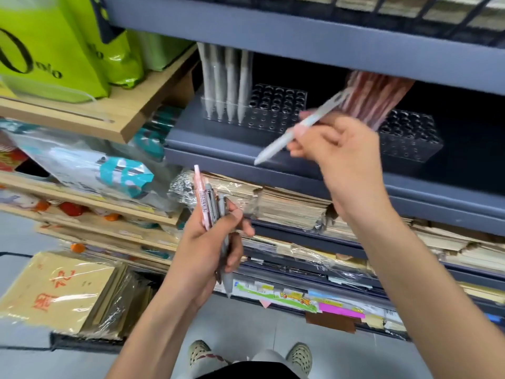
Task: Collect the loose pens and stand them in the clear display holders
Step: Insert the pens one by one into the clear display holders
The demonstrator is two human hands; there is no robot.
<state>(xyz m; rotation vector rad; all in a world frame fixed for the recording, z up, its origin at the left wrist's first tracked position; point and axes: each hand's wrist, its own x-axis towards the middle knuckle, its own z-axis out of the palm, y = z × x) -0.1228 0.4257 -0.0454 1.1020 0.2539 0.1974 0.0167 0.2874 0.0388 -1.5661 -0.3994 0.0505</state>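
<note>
My left hand (210, 242) grips a bundle of pens (211, 206), pink and grey ones, upright in front of the lower shelves. My right hand (338, 149) pinches a single pale grey pen (295, 129), tilted with its tip down to the left, in front of the grey shelf. A clear display holder (276, 108) on that shelf has several white pens (226, 83) standing in its left rows; its right holes are bare. A second clear holder (410, 138) stands to the right with pinkish-red pens (374, 97) in it, partly hidden behind my right hand.
The grey metal shelf edge (218, 157) juts out below the holders, and an upper shelf (300, 36) hangs low above them. Stacks of wrapped paper (287, 203) fill the lower shelves. Green bags (54, 50) sit on a wooden shelf (109, 116) at left.
</note>
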